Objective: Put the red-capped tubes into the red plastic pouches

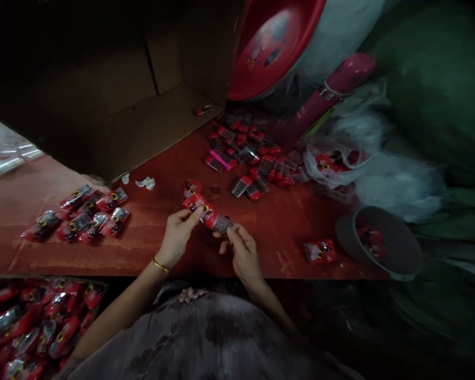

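My left hand [178, 232] is closed, thumb and fingers pinching a red printed plastic packet [196, 201]. My right hand [244, 252] is closed on the far end of a small clear case with a red end [220, 222]. Packet and case meet between my hands; whether the case is partly inside the packet I cannot tell. Just beyond my left fingers lies another red wrapper [192, 186]. Past my hands is a loose pile of small clear cases with red ends [241, 153], with a pink stick-like piece [220, 160] on top.
Several filled red packets [89, 219] lie at left on the red table [150, 258]. More fill a box [35, 327] below. An open cardboard box [142, 126] stands behind. Rightward are a grey bucket [344, 232], a red packet [320, 252], plastic bags [396, 184] and a pink flask [328, 97].
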`<state>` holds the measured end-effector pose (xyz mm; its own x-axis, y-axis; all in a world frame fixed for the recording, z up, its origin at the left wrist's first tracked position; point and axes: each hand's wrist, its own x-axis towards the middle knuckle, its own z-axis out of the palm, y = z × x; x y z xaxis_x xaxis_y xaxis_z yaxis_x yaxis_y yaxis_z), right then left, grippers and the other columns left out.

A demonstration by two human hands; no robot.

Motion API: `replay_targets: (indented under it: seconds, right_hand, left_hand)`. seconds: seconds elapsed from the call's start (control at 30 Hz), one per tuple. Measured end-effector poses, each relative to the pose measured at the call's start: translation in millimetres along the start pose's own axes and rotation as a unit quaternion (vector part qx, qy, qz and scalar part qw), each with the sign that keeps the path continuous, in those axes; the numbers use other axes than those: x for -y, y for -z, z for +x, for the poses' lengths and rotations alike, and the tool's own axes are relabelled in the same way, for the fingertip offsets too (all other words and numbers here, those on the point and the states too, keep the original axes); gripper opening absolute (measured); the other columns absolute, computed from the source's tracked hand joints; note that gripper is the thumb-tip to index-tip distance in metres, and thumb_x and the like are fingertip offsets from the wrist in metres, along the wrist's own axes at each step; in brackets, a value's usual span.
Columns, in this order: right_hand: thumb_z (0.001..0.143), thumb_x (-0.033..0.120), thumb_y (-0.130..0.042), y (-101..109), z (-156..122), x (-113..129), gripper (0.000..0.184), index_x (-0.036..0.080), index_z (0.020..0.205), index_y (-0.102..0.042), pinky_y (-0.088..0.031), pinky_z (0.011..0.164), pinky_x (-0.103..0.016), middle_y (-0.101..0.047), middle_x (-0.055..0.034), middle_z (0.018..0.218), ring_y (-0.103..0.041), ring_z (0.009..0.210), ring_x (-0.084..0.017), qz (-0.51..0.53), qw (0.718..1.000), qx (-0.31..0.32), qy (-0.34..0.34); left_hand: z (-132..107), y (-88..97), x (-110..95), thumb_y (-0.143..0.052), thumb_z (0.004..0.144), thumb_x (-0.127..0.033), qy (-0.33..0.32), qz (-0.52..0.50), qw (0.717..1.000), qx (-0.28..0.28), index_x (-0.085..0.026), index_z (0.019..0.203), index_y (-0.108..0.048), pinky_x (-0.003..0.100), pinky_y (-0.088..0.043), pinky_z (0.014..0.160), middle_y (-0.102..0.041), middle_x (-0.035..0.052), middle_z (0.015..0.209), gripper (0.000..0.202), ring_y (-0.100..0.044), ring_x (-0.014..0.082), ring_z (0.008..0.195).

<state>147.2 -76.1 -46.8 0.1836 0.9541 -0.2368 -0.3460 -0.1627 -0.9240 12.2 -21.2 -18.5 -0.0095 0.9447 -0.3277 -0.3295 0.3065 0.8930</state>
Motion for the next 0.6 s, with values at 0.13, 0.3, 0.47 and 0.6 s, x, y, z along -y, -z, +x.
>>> replay_targets:
  seconds: [0.13,0.3,0.47,0.6]
  right_hand:
    - [0.082,0.04,-0.06,0.6,-1.4,-1.6,0.021,0.019,0.088,-0.06,-0.04,0.045,-0.019,-0.071,-0.001,0.075,-0.051,0.044,-0.006,0.003,1.0,0.01,0.013]
    - [0.086,0.037,-0.056,0.9,-5.2,-5.8,0.018,0.02,0.093,-0.059,-0.042,0.049,-0.02,-0.07,-0.0002,0.08,-0.052,0.047,-0.006,-0.033,0.998,0.008,0.058]
    - [0.087,0.037,-0.056,-0.4,-5.5,-5.3,0.019,0.02,0.096,-0.058,-0.042,0.049,-0.021,-0.07,-0.0007,0.082,-0.052,0.047,-0.007,-0.062,0.995,-0.005,0.074]
    - [0.085,0.037,-0.058,1.0,-4.0,-8.1,0.019,0.02,0.092,-0.058,-0.041,0.047,-0.021,-0.068,0.0009,0.075,-0.052,0.046,-0.007,-0.045,0.997,0.034,0.052]
  left_hand:
    - [1.9,2.0,-2.4,-0.08,0.056,-0.043,0.003,0.021,1.0,0.001,-0.012,0.071,-0.072,0.022,-0.041,0.064,-0.067,0.0012,0.067,0.035,-0.053,0.0096,0.062]
    - [2.2,-0.6,-5.2,-0.083,0.048,-0.047,0.033,-0.006,0.999,-0.03,-0.012,0.065,-0.07,0.022,-0.04,0.059,-0.063,0.0001,0.06,0.041,-0.051,0.0087,0.056]
    - [-0.1,0.2,-2.0,-0.078,0.056,-0.049,0.032,0.002,0.999,-0.004,-0.013,0.071,-0.072,0.023,-0.042,0.061,-0.067,0.0024,0.068,0.041,-0.054,0.0099,0.06]
    - [-3.4,0.7,1.3,-0.077,0.059,-0.046,0.01,0.032,0.999,0.03,-0.012,0.066,-0.071,0.022,-0.04,0.059,-0.065,0.0006,0.061,0.035,-0.051,0.0091,0.056]
